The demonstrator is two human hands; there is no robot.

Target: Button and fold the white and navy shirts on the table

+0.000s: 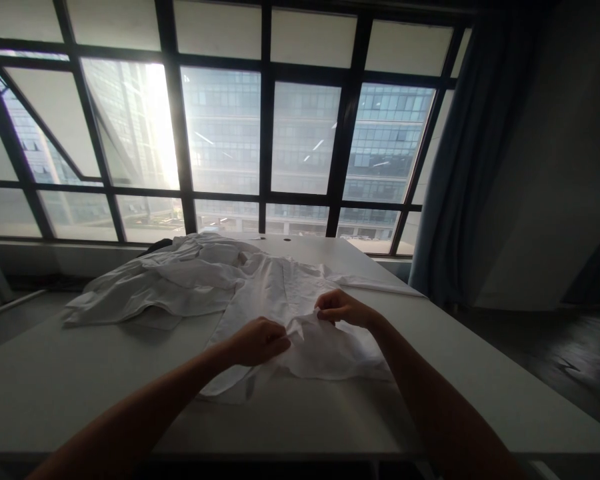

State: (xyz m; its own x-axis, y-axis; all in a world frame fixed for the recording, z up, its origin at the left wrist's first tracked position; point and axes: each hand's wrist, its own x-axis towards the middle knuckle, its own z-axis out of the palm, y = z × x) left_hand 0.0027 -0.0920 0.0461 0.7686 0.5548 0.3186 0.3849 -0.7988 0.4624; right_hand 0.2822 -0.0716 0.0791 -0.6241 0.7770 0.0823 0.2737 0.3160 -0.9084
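Observation:
A white shirt [265, 293] lies spread on the white table [105, 380], one sleeve stretched out toward the right edge. My left hand [263, 340] is closed on the shirt's near part, thumb against fingers. Slightly farther off and to the right, my right hand [341, 308] pinches the same cloth. Between the two hands the fabric is lifted into a small fold, while its lower edge hangs over the tabletop near me. The fingers cover the exact bits of cloth they grip.
To the left, a heap of crumpled white garments [180, 280] rests on the table. Large dark-framed windows [225, 133] stand behind it, one pane tilted open at the left. A blue-grey curtain [465, 173] hangs at the right, beyond the table's right edge.

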